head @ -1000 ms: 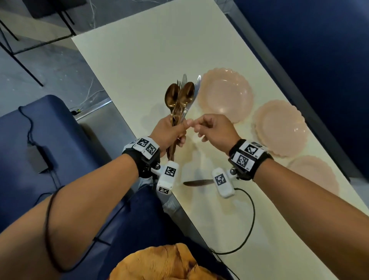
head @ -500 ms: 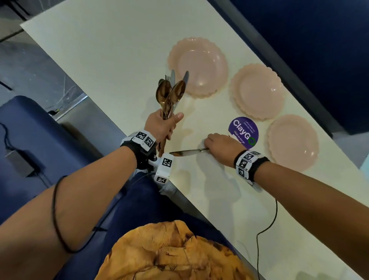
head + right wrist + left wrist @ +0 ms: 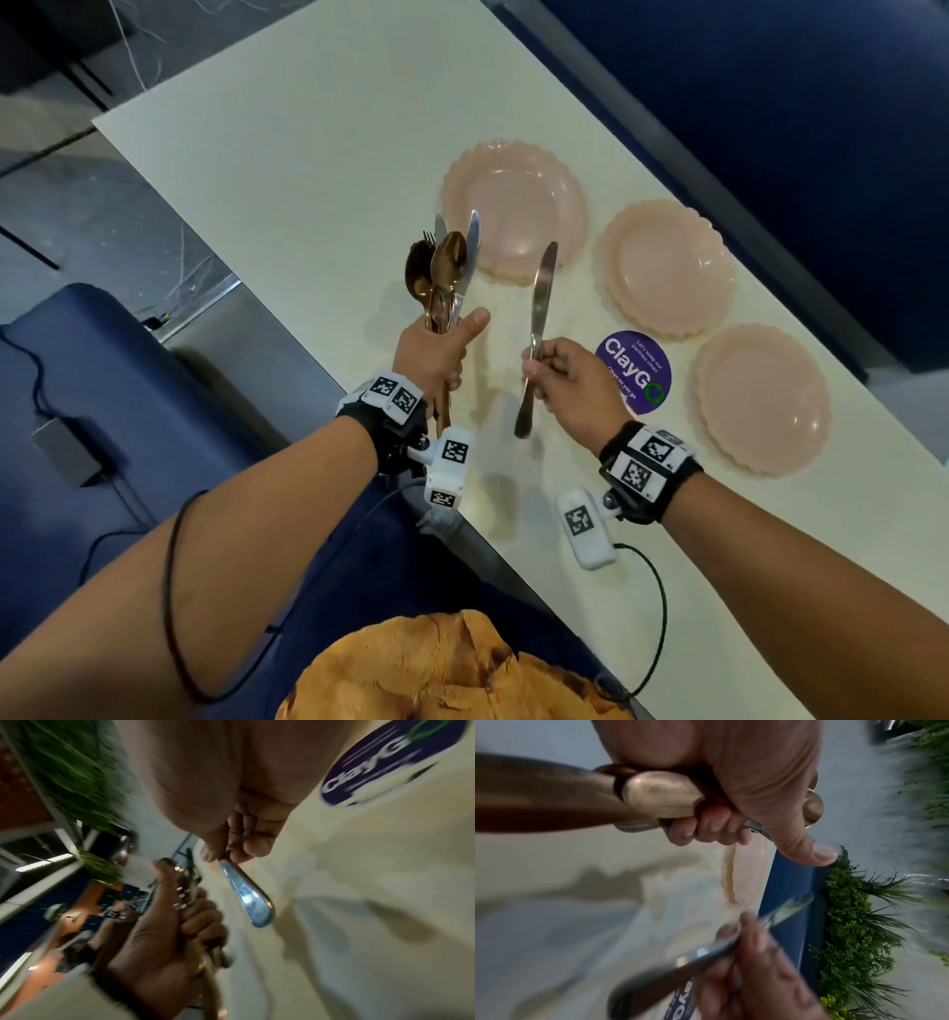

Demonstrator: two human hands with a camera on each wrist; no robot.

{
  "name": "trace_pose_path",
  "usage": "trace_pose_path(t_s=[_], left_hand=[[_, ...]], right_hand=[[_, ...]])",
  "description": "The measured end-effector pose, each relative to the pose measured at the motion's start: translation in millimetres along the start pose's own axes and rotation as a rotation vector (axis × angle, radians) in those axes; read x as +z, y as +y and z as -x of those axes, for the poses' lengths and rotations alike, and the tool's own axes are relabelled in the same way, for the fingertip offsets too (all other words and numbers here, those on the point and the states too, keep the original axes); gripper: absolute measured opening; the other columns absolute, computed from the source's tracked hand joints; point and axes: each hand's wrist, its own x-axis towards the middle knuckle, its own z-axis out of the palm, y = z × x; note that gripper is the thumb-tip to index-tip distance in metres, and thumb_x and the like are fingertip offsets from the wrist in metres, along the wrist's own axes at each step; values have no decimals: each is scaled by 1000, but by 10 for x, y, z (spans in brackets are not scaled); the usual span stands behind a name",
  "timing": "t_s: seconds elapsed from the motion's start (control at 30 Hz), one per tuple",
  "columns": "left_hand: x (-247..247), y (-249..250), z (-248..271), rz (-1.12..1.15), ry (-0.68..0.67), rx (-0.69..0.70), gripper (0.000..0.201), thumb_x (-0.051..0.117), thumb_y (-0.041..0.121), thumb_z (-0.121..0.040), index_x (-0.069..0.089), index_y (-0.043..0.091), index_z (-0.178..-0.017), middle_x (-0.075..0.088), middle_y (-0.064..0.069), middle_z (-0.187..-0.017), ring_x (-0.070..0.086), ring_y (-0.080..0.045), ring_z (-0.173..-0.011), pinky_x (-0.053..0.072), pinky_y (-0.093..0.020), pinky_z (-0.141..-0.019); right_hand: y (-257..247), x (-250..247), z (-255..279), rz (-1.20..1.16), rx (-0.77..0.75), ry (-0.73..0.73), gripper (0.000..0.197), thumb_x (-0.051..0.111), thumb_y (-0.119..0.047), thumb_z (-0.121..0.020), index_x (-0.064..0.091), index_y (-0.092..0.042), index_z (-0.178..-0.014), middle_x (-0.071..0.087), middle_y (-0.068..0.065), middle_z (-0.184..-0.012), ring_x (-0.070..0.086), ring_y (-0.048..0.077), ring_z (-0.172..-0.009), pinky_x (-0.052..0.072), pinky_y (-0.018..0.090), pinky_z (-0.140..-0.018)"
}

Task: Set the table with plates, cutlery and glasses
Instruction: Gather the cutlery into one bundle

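The far and left part of the long cream rectangular table [image 3: 287, 154] lies bare, giving a hand free passage there. Along the right edge three pale pink scalloped plates [image 3: 513, 205] [image 3: 667, 267] [image 3: 760, 401] stand in a row, apart from one another (narrow gaps only), with a round purple sticker [image 3: 634, 372] flat on the surface just beside them. The left hand [image 3: 434, 354] with its bunch of copper and steel cutlery [image 3: 444, 277] and the right hand [image 3: 570, 385] with a steel table knife [image 3: 539, 308] are raised above the near edge, a gap between them.
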Motion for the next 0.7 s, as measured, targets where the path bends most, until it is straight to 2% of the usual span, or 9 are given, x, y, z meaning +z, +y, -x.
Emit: trace_pose_path(t_s=[0.1, 0.23, 0.33, 0.4, 0.47, 0.53, 0.6, 0.63, 0.7], left_hand=[[130, 56, 56, 28, -96, 19, 46, 83, 53, -80, 54, 17, -85, 47, -4, -59, 35, -16, -44, 32, -27, -46], [283, 170, 87, -11, -163, 78, 45, 84, 45, -82, 69, 3, -89, 63, -14, -64, 54, -19, -45, 43, -25, -45], [393, 206, 68, 27, -183, 15, 41, 87, 45, -77, 70, 8, -79, 64, -21, -73, 57, -25, -50, 48, -29, -51], [519, 212, 78, 44, -200, -24, 32, 83, 40, -82, 68, 12, -76, 63, -22, -76, 57, -26, -53, 48, -31, -54], [661, 220, 105, 11, -174, -39, 29, 76, 32, -91, 64, 10, -76, 61, -18, -70, 56, -25, -55, 48, -30, -54], [797, 244, 129, -81, -133, 0, 34, 72, 34, -94, 60, 11, -71, 58, -15, -63, 54, -25, -55, 49, -30, -53], [927, 288, 142, -178, -111, 80, 41, 69, 37, -94, 57, 13, -63, 57, -11, -57, 54, -24, -52, 48, -33, -55], [999, 330, 158, -208, -114, 119, 43, 68, 36, -95, 56, 13, -61, 57, -9, -54, 53, -25, -50, 48, -34, -55], [1164, 416, 212, -241, -151, 188, 45, 68, 37, -96, 55, 14, -59, 55, -4, -48, 56, -24, -49, 52, -38, -59]], right_hand=[[-375, 202, -53, -45, -59, -12, 9, 69, -15, -94, 67, -14, -102, 73, 4, -84, 61, 7, -64, 48, 17, -59], [-561, 230, -99, 8, -88, 47, 10, 62, -9, -88, 67, -17, -91, 71, 3, -72, 65, 16, -60, 57, 33, -59], [-561, 170, -66, -41, -50, 97, 8, 69, -9, -88, 67, -15, -84, 70, 3, -68, 66, 16, -56, 56, 29, -57], [-512, 105, -34, -115, -18, 122, 10, 73, -7, -88, 67, -10, -82, 70, 6, -68, 67, 15, -56, 55, 27, -56], [-468, 27, 1, -182, 0, 138, 6, 73, -2, -89, 69, -4, -85, 72, 9, -71, 70, 14, -57, 56, 25, -57], [-422, -80, 54, -271, 5, 156, 0, 71, -1, -90, 71, 0, -90, 74, 11, -74, 71, 14, -59, 57, 26, -60], [-311, -213, 125, -377, 19, 234, 3, 70, -4, -91, 72, -5, -93, 74, 7, -79, 70, 14, -68, 58, 27, -66], [-236, -275, 172, -449, 56, 299, 4, 69, -8, -93, 72, -9, -95, 74, 3, -83, 69, 14, -75, 58, 27, -71], [-47, -333, 248, -720, 253, 380, 9, 66, -18, -97, 71, -11, -100, 71, 3, -93, 66, 18, -88, 55, 30, -77]])
